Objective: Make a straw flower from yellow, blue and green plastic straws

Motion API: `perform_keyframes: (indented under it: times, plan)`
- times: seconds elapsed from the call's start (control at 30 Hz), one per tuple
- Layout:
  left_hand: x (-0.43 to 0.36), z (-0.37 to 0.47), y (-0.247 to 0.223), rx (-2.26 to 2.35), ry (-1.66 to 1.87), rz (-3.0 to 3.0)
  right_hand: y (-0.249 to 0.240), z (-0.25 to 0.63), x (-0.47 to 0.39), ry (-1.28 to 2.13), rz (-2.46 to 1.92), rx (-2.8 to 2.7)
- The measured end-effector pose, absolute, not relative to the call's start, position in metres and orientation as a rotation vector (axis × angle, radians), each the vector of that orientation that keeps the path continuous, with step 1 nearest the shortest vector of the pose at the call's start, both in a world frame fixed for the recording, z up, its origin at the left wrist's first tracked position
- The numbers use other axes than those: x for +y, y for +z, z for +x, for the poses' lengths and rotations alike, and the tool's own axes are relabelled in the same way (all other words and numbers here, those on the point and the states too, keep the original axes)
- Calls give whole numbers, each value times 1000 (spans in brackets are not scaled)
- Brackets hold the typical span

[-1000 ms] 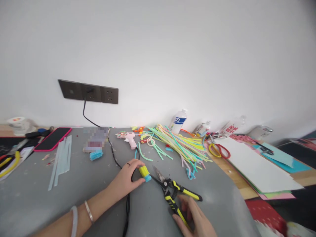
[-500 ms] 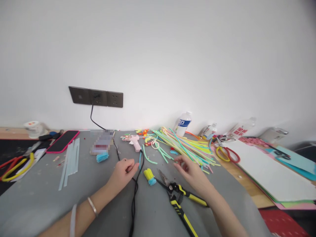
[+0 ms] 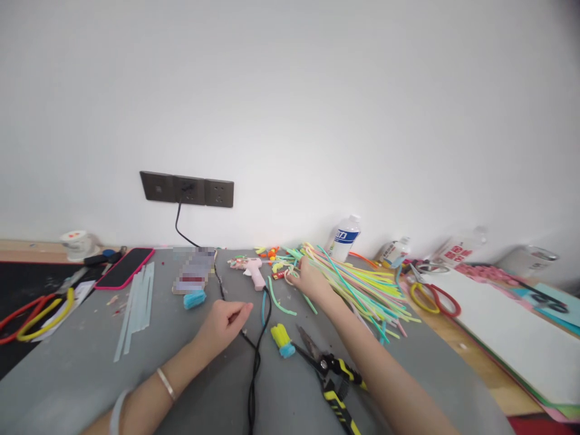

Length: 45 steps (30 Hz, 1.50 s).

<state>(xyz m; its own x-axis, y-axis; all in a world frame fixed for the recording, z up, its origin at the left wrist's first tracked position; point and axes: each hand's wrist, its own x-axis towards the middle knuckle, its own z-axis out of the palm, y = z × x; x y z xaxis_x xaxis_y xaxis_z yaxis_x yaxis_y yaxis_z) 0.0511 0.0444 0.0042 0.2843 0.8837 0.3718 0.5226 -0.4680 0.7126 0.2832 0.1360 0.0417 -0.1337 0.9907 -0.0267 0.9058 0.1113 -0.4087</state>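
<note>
My left hand (image 3: 223, 326) hangs just over the grey table, its fingers curled in and the thumb laid along them; it looks to hold nothing. My right hand (image 3: 312, 281) reaches into the near left end of a pile of coloured pipe cleaners (image 3: 362, 284). Its fingers are pinched beside a pale loop, and what lies between them is hidden. Below my right forearm lie yellow-and-black shears (image 3: 324, 365) with the blades apart. By their tips rests a small yellow and blue pipe-cleaner bundle (image 3: 281, 339). A pink glue gun (image 3: 255, 275) lies between my hands, farther back.
Its black cord (image 3: 256, 362) runs toward me. At the left are clear glue sticks (image 3: 136, 302), a pink-edged phone (image 3: 125, 268) and red-and-yellow scissors (image 3: 45, 314). Bottles, including a white-capped one (image 3: 345, 238), stand along the wall. White paper sheets (image 3: 489, 326) lie at the right.
My right hand has moved forward and left, from above the shears to the pipe cleaners, and its fingers have closed. My left hand stays nearly in place. The view has shifted slightly.
</note>
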Motion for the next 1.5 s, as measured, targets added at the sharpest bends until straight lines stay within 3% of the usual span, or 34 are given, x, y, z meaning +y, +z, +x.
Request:
perform_keyframes:
  times: [0.2, 0.47, 0.63, 0.83, 1.1, 1.3, 1.5]
  plan:
    - [46, 52, 0, 1205, 974, 2119, 32, 268, 120, 723, -1812, -2364]
    - [46, 52, 1, 1245, 994, 2063, 36, 263, 106, 757, -1791, -2308]
    - [45, 55, 2, 1232, 1001, 2039, 63, 282, 96, 969, -1687, -2108]
    - [39, 57, 7, 1248, 1011, 2042, 83, 292, 71, 1582, -1150, -1326]
    - [39, 57, 7, 890, 1137, 1725, 57, 230, 34, 1416, -977, -1161]
    - [49, 54, 9, 946, 1116, 1505, 28, 201, 49, 1345, -874, -1128]
    - [49, 55, 12, 912, 1071, 1391, 28, 202, 49, 1344, -831, -1160]
